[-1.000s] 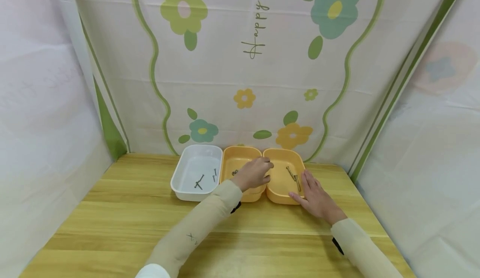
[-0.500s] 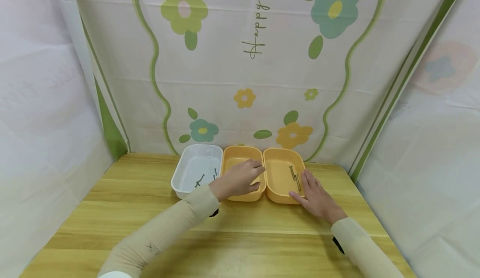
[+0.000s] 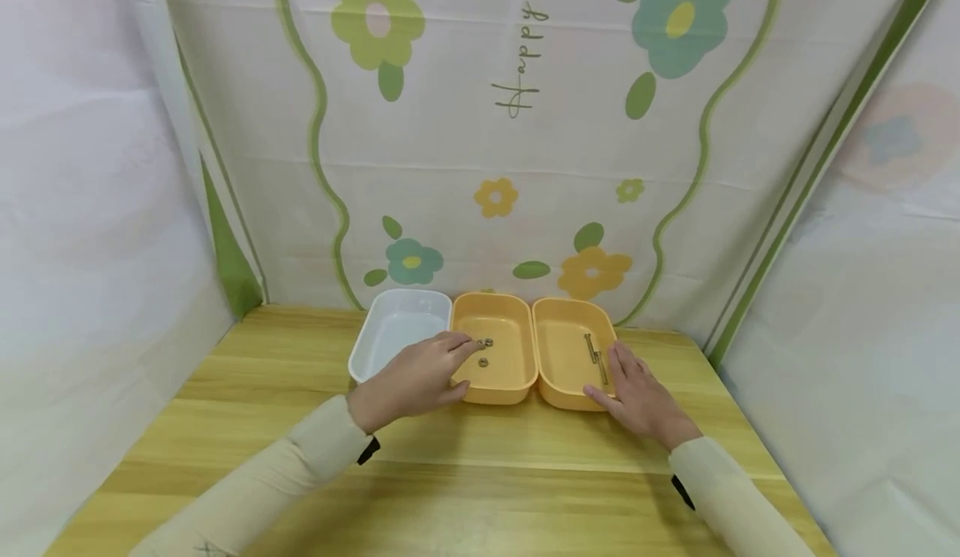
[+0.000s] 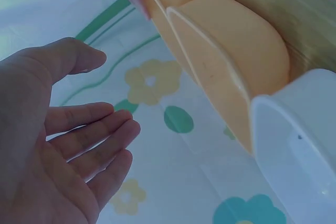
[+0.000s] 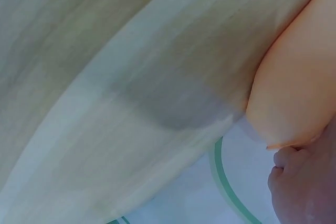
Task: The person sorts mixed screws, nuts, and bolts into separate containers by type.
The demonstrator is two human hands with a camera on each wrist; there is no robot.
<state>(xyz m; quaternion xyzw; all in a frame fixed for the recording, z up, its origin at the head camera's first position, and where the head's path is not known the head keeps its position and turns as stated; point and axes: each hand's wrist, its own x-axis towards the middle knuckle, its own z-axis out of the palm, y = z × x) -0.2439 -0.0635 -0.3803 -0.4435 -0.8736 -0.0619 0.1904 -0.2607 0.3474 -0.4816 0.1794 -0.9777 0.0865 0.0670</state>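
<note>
My left hand hovers over the front of the white bin, its fingertips reaching over the left rim of the middle orange bin. In the left wrist view its palm faces the camera, fingers extended and holding nothing. Small metal nuts lie in the middle bin, partly behind the fingertips. Two long bolts lie in the right orange bin. My right hand rests against that bin's right front corner, fingers along the side and thumb at the front rim. The screws in the white bin are hidden behind my left hand.
The three bins stand side by side at the back of a wooden table. Right behind them hangs a flower-printed cloth, with more cloth walls at left and right.
My left hand has moved left, from between the two orange bins to over the white bin, uncovering the nuts. One bolt has shifted slightly in the right bin. My right hand stays put.
</note>
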